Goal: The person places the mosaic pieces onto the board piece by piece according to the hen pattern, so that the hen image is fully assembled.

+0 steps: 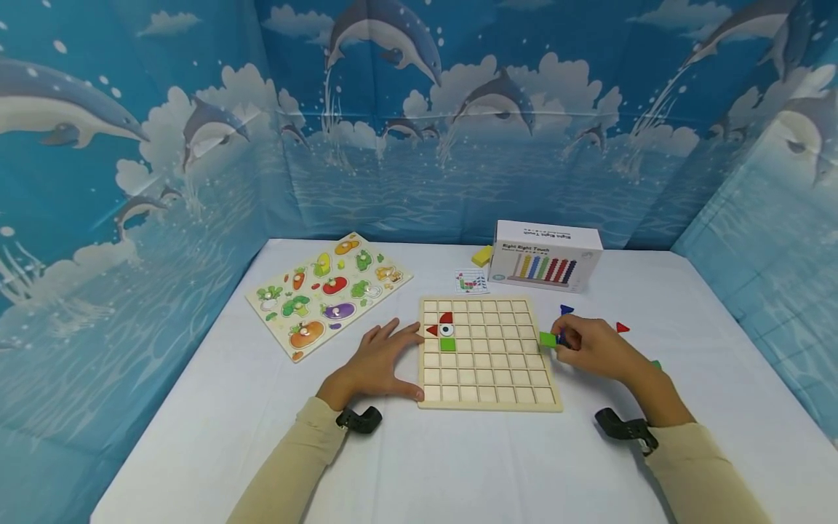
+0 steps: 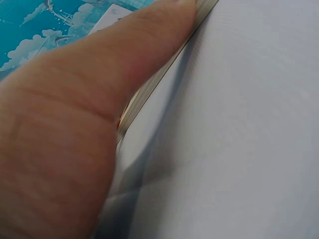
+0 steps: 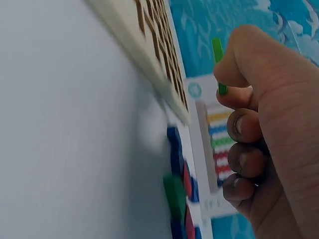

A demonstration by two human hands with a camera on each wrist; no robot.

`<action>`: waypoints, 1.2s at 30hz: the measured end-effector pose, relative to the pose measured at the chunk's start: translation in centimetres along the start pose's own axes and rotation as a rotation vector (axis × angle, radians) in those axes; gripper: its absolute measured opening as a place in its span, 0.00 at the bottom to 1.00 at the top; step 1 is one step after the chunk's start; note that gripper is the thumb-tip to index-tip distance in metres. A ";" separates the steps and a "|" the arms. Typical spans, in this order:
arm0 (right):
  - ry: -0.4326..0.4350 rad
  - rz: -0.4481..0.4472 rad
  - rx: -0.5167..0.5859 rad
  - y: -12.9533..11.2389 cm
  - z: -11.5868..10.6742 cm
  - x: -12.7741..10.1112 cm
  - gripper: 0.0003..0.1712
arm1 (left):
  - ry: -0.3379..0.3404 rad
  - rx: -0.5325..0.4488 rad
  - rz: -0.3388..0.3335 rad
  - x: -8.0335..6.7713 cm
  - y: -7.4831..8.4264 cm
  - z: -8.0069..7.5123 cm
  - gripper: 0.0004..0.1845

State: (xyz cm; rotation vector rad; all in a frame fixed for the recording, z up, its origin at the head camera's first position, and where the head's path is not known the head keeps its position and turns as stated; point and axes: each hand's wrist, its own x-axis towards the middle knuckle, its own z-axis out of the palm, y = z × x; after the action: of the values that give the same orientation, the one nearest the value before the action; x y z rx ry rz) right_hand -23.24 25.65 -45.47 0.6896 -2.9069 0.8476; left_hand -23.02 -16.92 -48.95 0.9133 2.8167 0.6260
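Note:
A wooden grid board (image 1: 484, 405) lies flat on the white table. On its upper left squares sit a red curved tile (image 1: 446, 318), a red triangle (image 1: 432, 330), an eye tile (image 1: 447, 330) and a green square tile (image 1: 448, 344). My left hand (image 1: 373, 364) is spread along the board's left edge, thumb at the near corner. In the left wrist view that thumb (image 2: 154, 37) touches the board's side. At the right edge my right hand (image 1: 592, 348) pinches another green square tile (image 1: 548, 340) between thumb and forefinger, held edge-on in the right wrist view.
Loose blue (image 1: 567, 309) and red (image 1: 622, 327) pieces lie right of the board, with a green piece (image 3: 174, 196) among them. Behind stand a white toy box (image 1: 546, 255), a yellow block (image 1: 482, 255) and a pattern card (image 1: 471, 281). A vegetable puzzle board (image 1: 314, 291) lies at left.

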 end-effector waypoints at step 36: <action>-0.244 -0.206 0.096 -9.7 6.8 6.7 0.13 | 0.006 -0.020 0.004 -0.1 -0.1 0.1 0.54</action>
State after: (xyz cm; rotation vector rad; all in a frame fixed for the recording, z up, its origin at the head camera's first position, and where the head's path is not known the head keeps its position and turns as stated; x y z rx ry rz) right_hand -24.61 12.11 -45.37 1.1540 -2.9423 0.9436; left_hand -23.00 -16.98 -49.08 0.9151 2.8094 0.6565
